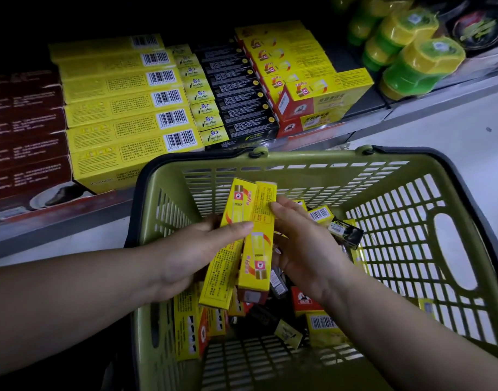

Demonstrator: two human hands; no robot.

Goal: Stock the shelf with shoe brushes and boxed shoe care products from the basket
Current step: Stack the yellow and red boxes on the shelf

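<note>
An olive-green plastic basket (397, 221) stands on the floor in front of the shelf, with several yellow, red and black shoe care boxes (321, 325) lying in its bottom. Both hands are over the basket with a bundle of long yellow boxes (256, 249) between them. My left hand (191, 258) grips the bundle from the left, thumb across the top. My right hand (304, 244) holds it from the right, fingers curled round the boxes. No brush shows.
The low shelf (312, 139) behind the basket carries rows of yellow boxes (123, 108), black boxes (242, 91), yellow-and-red boxes (307, 80) and dark red boxes (24, 131). Green and yellow lidded containers (417, 63) stand at the right. Pale floor (453, 131) lies beside the basket.
</note>
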